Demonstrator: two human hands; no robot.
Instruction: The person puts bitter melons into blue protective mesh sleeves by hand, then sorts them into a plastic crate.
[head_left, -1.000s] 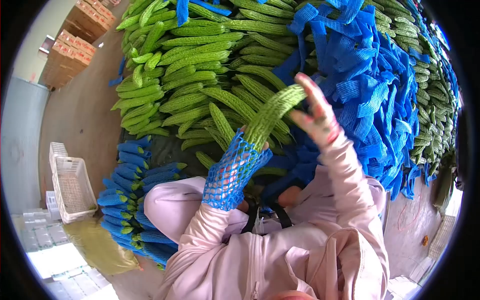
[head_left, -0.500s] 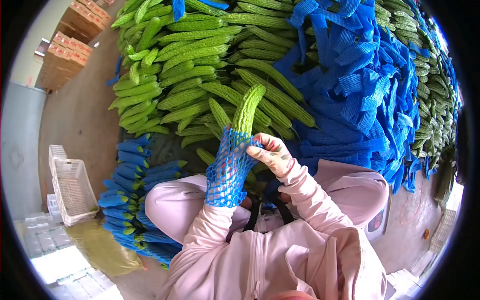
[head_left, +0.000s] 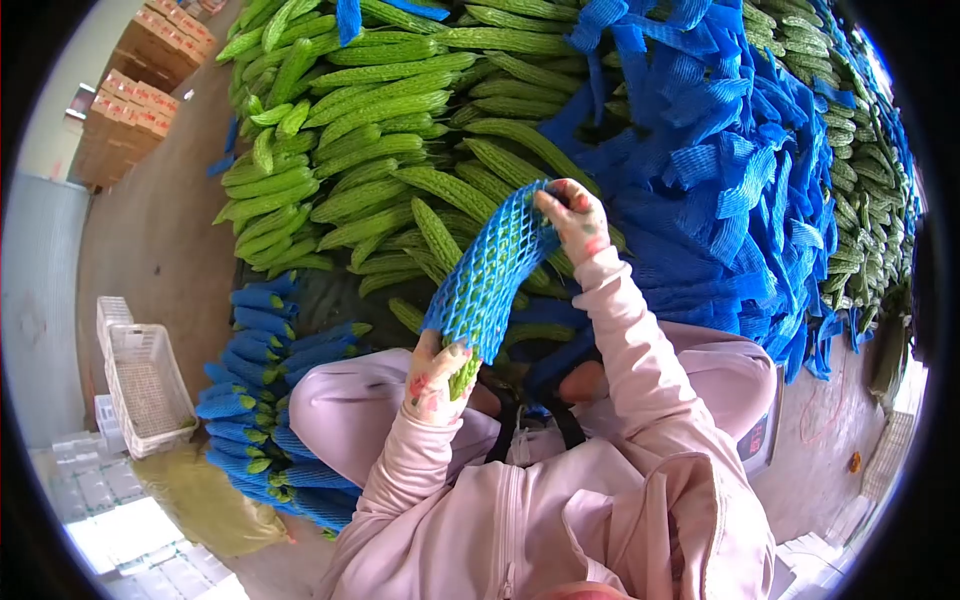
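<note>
My left hand [head_left: 434,382] is closed around the near end of a green bitter melon [head_left: 464,379]. A blue mesh net sleeve [head_left: 490,270] covers most of that melon, and its green skin shows through the holes. At the far end, my right hand [head_left: 578,218] pinches the sleeve's edge between thumb and fingers. Beyond both hands lies a heap of bare bitter melons [head_left: 380,105]. Netted melons [head_left: 262,400] are stacked beside my knee at the left, their green tips poking out.
A large pile of blue net sleeves [head_left: 720,190] lies at the right, with more melons [head_left: 862,190] past it. To the left are a white plastic crate [head_left: 150,385], a yellowish sack [head_left: 205,495] and stacked cartons [head_left: 135,110]. A scale with a red display [head_left: 757,438] sits by my right knee.
The net sleeve has come off my left hand and now covers the melon. My right hand has moved up and away with the sleeve's edge, while my left hand holds the melon's near end.
</note>
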